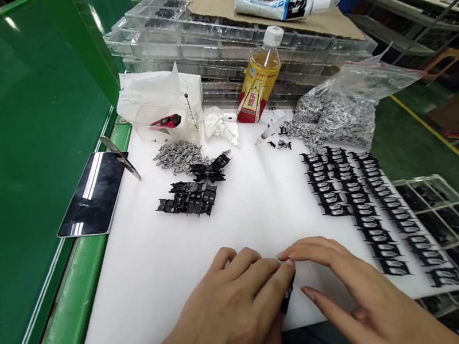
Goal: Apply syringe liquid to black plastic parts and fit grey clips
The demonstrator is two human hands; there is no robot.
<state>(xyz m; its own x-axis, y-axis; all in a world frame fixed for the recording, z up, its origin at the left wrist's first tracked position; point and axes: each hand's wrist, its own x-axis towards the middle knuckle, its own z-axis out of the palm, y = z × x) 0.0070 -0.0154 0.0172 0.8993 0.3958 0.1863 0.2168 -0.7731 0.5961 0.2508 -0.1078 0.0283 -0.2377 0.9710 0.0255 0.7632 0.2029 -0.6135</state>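
Note:
My left hand (243, 300) is closed over a small black plastic part (287, 296) near the front edge of the white foam board (176, 273). Only one end of that part shows below the fingertips. My right hand (347, 287) is beside it, thumb and fingers apart, with its fingertips close to my left index finger; I cannot tell whether they touch. Beyond my hands lies a jumbled pile of black plastic parts (190, 198). Behind that pile is a heap of small grey pieces (179, 155). Rows of black parts with grey pieces (363, 203) line the board's right side.
At the back stand a drink bottle (258, 80), a clear box with a red cutter (167, 122), and stacked clear trays (186, 39) carrying a tube (277, 6). A bag of grey pieces (337, 108) sits back right. Tweezers (123, 160) and a phone (89, 197) lie left.

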